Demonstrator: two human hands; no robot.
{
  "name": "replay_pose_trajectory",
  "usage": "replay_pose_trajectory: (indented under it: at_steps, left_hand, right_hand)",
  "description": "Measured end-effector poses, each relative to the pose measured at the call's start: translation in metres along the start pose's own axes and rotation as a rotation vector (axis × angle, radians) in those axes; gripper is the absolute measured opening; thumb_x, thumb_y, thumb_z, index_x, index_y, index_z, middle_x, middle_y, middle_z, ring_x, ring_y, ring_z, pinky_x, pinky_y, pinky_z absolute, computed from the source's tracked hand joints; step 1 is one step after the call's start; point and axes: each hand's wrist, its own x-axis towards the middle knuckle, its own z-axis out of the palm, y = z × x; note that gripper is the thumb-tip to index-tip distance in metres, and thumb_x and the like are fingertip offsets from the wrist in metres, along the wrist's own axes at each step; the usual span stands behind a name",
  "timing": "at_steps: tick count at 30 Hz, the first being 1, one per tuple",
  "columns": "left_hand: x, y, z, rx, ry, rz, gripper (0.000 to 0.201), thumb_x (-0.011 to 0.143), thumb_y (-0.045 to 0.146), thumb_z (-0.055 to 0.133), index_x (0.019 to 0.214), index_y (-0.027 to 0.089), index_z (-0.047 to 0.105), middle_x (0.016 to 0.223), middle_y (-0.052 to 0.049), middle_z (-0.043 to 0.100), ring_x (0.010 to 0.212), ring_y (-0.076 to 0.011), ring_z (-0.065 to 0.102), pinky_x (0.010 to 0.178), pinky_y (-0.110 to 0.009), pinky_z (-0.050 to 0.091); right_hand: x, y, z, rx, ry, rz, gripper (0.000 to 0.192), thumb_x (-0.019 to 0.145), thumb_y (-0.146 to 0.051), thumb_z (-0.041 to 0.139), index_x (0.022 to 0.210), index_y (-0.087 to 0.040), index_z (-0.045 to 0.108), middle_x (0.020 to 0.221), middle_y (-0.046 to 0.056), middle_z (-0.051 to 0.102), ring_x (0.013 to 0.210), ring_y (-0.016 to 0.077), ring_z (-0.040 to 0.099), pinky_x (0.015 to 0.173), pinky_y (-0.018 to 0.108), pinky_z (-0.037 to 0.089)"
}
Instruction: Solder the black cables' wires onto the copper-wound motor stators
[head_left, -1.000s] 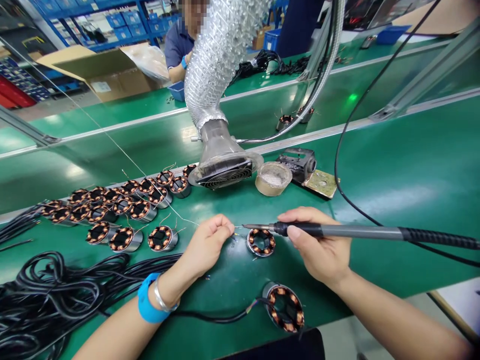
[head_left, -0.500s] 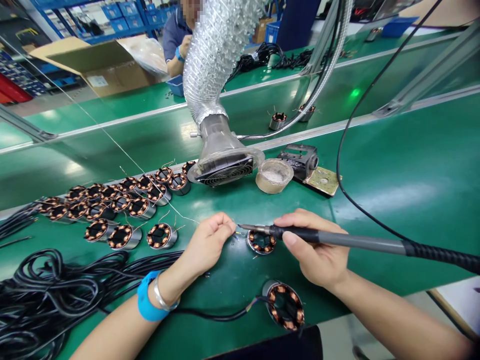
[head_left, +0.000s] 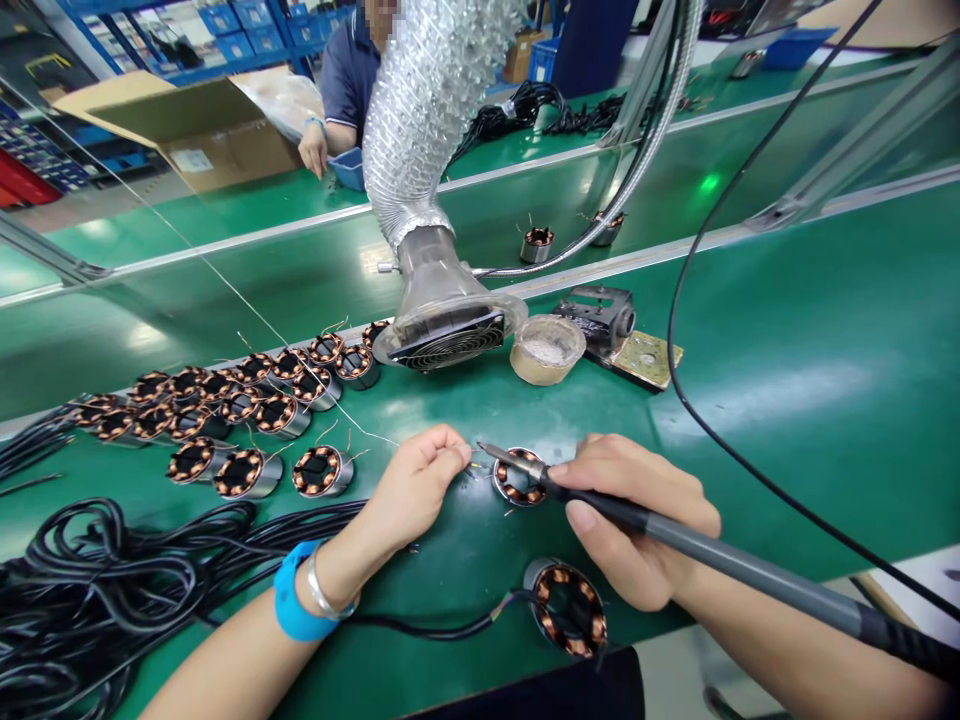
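My left hand [head_left: 421,488] pinches a thin strand of solder wire [head_left: 346,412] that runs down from the upper left. Fine coloured lead ends [head_left: 474,468] show at its fingertips; whether they are gripped too is unclear. In my right hand [head_left: 649,500] is a soldering iron [head_left: 720,560], slanted, its tip just right of my left fingertips. Under the iron's metal end sits a motor stator [head_left: 510,490] with copper coils, partly covered by it. Closer to me lies another stator [head_left: 566,610], with a black cable [head_left: 442,632] running to it.
Rows of stators [head_left: 244,405] stand at left, behind coiled black cables [head_left: 97,590]. A fume hose with a fan hood [head_left: 450,300] hangs over the middle. Beyond it are a round pot [head_left: 547,350] and an iron stand [head_left: 607,325]. A co-worker's hand [head_left: 313,150] is across the bench.
My right hand has lowered the iron's handle end, so the iron slants more, its tip slightly higher. My left hand stays put. The co-worker's hand has dropped toward the far bench.
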Motion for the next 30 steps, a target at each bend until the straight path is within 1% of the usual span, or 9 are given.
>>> replay_pose_trajectory:
  at_steps: [7,16,19,22,25,27,30]
  left_hand:
    - [0.000,0.001,0.000,0.009,0.012,-0.008,0.026,0.082,0.040,0.056,0.070,0.019,0.046,0.050,0.011,0.026,0.044,-0.0058,0.018,0.045,-0.021,0.015]
    - [0.000,0.001,0.000,0.009,0.008,-0.013,0.025,0.083,0.039,0.055,0.070,0.020,0.046,0.050,0.011,0.026,0.043,-0.0060,0.017,0.045,-0.021,0.016]
    - [0.000,0.001,0.000,0.009,0.008,-0.011,0.025,0.082,0.039,0.055,0.069,0.020,0.045,0.050,0.011,0.026,0.044,-0.0060,0.018,0.045,-0.021,0.015]
    - [-0.001,0.002,0.001,0.011,0.005,-0.003,0.026,0.082,0.040,0.055,0.069,0.019,0.045,0.050,0.011,0.026,0.045,-0.0065,0.018,0.046,-0.022,0.016]
    - [-0.003,0.004,0.000,0.017,-0.019,0.001,0.029,0.083,0.044,0.056,0.070,0.019,0.046,0.052,0.010,0.027,0.047,-0.0070,0.019,0.047,-0.022,0.016]
    - [-0.006,0.006,-0.002,0.023,-0.061,0.007,0.033,0.083,0.047,0.056,0.071,0.019,0.046,0.055,0.010,0.028,0.049,-0.0071,0.019,0.047,-0.022,0.017]
    - [-0.008,0.007,-0.006,0.032,-0.156,0.031,0.037,0.086,0.052,0.055,0.074,0.018,0.044,0.058,0.010,0.028,0.051,-0.0072,0.020,0.048,-0.022,0.018]
  right_hand:
    - [0.001,0.000,-0.001,0.005,0.030,0.000,0.027,0.080,-0.013,0.055,0.102,-0.025,0.067,0.066,0.002,0.064,0.051,0.0161,0.057,0.048,0.032,0.048]
    - [0.000,0.002,-0.001,0.026,0.018,-0.016,0.031,0.080,-0.011,0.055,0.107,-0.023,0.066,0.069,0.003,0.063,0.055,0.0166,0.057,0.050,0.032,0.048]
    - [-0.001,0.004,-0.001,0.036,0.025,-0.042,0.035,0.080,-0.010,0.056,0.111,-0.022,0.066,0.073,0.004,0.062,0.060,0.0170,0.058,0.051,0.032,0.049]
    - [-0.004,0.009,0.000,0.035,0.021,-0.049,0.036,0.083,-0.012,0.055,0.117,-0.022,0.064,0.080,0.006,0.064,0.065,0.0176,0.059,0.054,0.032,0.051]
    - [-0.004,0.014,0.004,0.056,-0.015,-0.027,0.040,0.088,-0.012,0.053,0.127,-0.023,0.059,0.075,0.003,0.064,0.059,0.0146,0.059,0.050,0.028,0.050]
    - [-0.002,0.015,0.009,0.030,-0.055,-0.008,0.039,0.089,-0.007,0.054,0.123,-0.024,0.059,0.071,-0.001,0.064,0.055,0.0118,0.059,0.050,0.024,0.049]
    - [0.006,0.015,0.020,-0.048,-0.137,-0.025,0.027,0.085,-0.004,0.058,0.105,-0.022,0.064,0.076,0.001,0.069,0.061,0.0124,0.064,0.058,0.024,0.053]
